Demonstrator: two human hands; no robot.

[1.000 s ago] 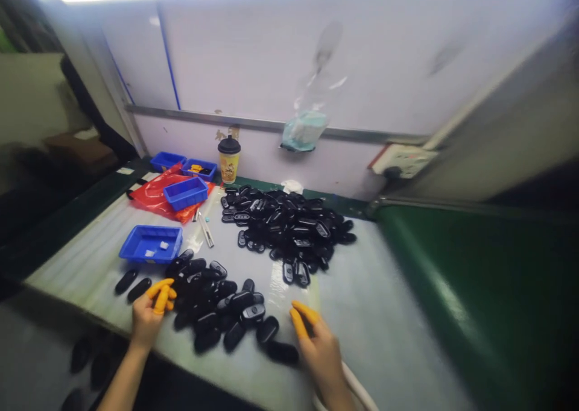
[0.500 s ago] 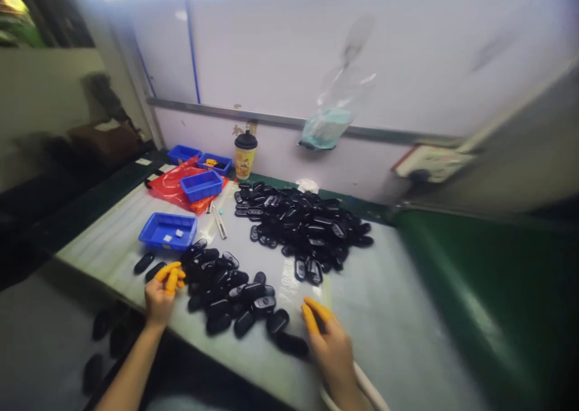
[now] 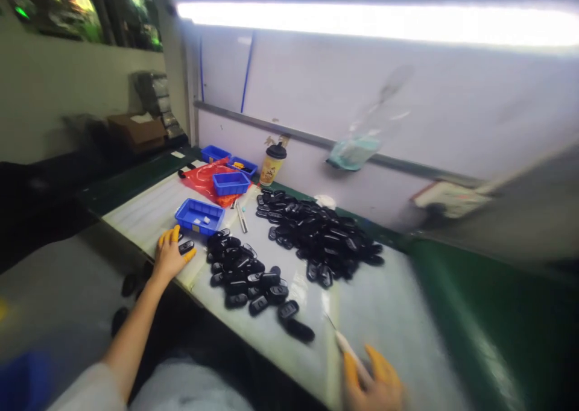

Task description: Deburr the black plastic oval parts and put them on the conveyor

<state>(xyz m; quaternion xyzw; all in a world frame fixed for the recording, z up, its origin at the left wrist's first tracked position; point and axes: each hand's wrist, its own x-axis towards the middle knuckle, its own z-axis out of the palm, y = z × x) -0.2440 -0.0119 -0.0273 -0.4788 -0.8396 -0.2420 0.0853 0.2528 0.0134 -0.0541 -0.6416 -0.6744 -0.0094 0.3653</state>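
Note:
My left hand [image 3: 168, 255], in orange finger cots, is open over the table's left side. Its fingers and thumb are apart around a black key fob [image 3: 186, 246], which seems to lie on the table; a second dark fob is partly hidden by the fingers. At the lower right, my right hand [image 3: 373, 381] grips a white pen-like tool [image 3: 348, 346] with a thin tip pointing up and left. Between the hands lies a loose pile of black key fobs [image 3: 236, 287], and a larger heap of key fobs [image 3: 323, 233] is behind it.
Near my left hand stands a blue bin [image 3: 183, 221] with small white pieces. Behind it are a smaller blue bin [image 3: 230, 185], a red plastic bag [image 3: 199, 181] and a lidded cup [image 3: 271, 167]. A utility knife [image 3: 242, 218] lies mid-table; a plastic bag [image 3: 353, 153] hangs on the wall.
The view has tilted up and turned left. My left hand has opened out around the fob beside the blue bin. My right hand has moved away from the pile and now shows the white tool.

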